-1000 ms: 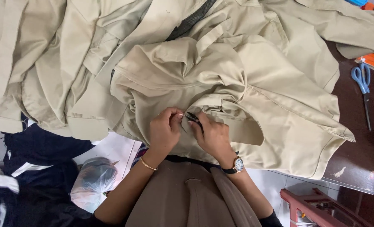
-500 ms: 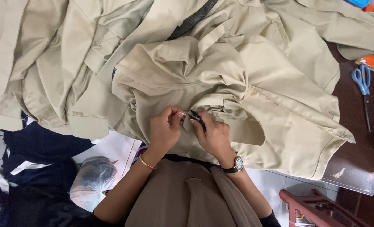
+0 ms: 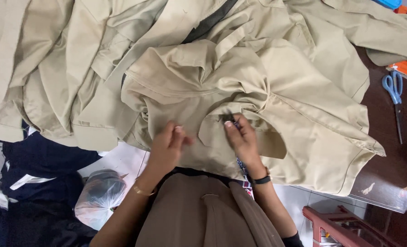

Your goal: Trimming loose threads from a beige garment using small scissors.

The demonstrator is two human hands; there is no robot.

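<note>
1. Head view: the khaki shirt (image 3: pixel 258 91) lay heaped on the table (image 3: pixel 395 164), its pocket flap under both hands.
2. The left hand (image 3: pixel 167 146) had drawn back from the flap since a moment earlier, fingers loosely open, resting on the cloth.
3. The right hand (image 3: pixel 242 137) pinched a small dark tool (image 3: pixel 229 121) at the flap's edge, so that spot seemed finished.
4. Scissors (image 3: pixel 394 93) lay well apart.

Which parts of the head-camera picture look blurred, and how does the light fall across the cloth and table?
Head view: the left hand is smeared by motion blur, while the right hand and the khaki garment stay fairly sharp; light is soft and even, with gentle shadows in the folds; the dark table shows a faint sheen near the blue scissors.
</note>
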